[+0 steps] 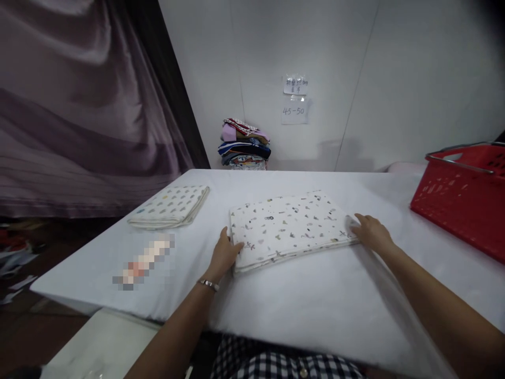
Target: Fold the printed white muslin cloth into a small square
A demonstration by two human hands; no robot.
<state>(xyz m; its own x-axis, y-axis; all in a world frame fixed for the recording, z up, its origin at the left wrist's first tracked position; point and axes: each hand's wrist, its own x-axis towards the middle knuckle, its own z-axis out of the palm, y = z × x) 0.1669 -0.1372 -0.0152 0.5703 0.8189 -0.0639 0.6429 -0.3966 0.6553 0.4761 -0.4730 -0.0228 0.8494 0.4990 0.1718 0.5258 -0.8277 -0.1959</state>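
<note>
A folded white cloth (290,223) printed with small grey, green and brown figures lies on the white-covered table in front of me. My left hand (225,255) is at its left edge, thumb on top and the other fingers along the side, partly hidden. At the opposite end, my right hand (371,231) grips the right corner with bent fingers. The cloth lies flat in several layers, its near edge slightly slanted. To the left rests another folded cloth (169,208), cream with rows of grey-green spots, touched by neither hand.
A red plastic basket (465,195) with a metal handle stands at the table's right. Beyond the far edge is a pile of folded fabrics (244,145) against the wall. A pixelated item (144,261) lies at left on the table (300,310). A mauve curtain (79,105) hangs left.
</note>
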